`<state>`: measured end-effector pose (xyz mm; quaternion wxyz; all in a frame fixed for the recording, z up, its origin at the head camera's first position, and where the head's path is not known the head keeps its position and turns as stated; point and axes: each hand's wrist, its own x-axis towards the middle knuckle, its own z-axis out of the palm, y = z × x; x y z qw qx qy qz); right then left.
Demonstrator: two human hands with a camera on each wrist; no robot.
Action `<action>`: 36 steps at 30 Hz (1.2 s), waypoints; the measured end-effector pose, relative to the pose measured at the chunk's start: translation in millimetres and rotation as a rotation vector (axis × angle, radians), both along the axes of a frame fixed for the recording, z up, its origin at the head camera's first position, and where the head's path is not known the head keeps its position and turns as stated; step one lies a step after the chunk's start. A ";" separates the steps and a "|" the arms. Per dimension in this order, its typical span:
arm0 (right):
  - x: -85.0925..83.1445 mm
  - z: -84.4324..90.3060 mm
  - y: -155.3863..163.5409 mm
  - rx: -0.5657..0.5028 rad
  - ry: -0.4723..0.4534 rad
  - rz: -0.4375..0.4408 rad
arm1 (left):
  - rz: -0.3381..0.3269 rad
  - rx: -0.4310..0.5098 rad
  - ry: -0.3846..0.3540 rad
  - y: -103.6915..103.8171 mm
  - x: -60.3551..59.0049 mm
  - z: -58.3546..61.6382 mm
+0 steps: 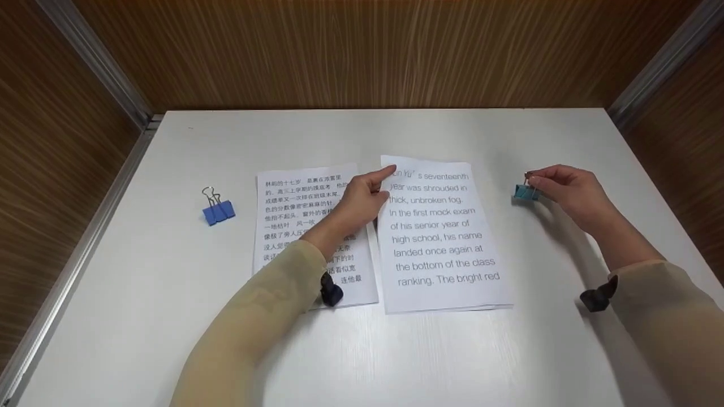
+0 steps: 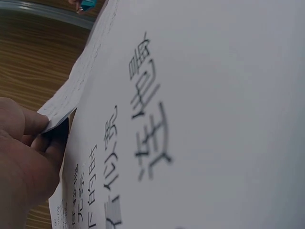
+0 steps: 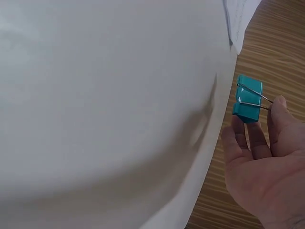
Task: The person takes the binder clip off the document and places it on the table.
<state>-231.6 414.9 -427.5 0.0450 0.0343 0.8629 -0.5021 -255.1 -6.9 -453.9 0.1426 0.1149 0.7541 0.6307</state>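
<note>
On the white table (image 1: 169, 316), boxed in by brown wood-grain walls (image 1: 362, 51), lie two stacks of white printed paper side by side. The left hand (image 1: 362, 200) reaches over the stack of sheets printed in Chinese characters (image 1: 285, 220) to the top left corner of the stack of sheets printed in English (image 1: 447, 243). Its forefinger and thumb are closed together on that corner, which is raised off the table; the left wrist view shows the fingers (image 2: 28, 124) holding the lifted paper edge, with large Chinese characters on the near sheet.

The English page reads, as far as legible: "…Yu's seventeenth year was shrouded in thick, unbroken fog. In the first mock exam of his senior year of high school, his name landed once again at the bottom of the class ranking. The bright red". The Chinese text is too small and partly covered by the arm to read fully.

The right hand (image 1: 565, 189) is to the right of the English stack, well apart from it, and holds a small teal binder clip (image 1: 526, 193) by its wire handles, pinched between thumb and forefinger; the other fingers (image 3: 248, 140) are loosely spread behind the clip. The clip hangs above the table.

A blue binder clip with silver wire handles (image 1: 218, 209) rests on the table left of the Chinese stack, apart from it.
</note>
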 end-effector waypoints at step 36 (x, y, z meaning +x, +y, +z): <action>8.2 8.0 -32.3 0.318 0.106 -0.089 | 0.050 -0.504 0.228 -11.1 15.6 34.9</action>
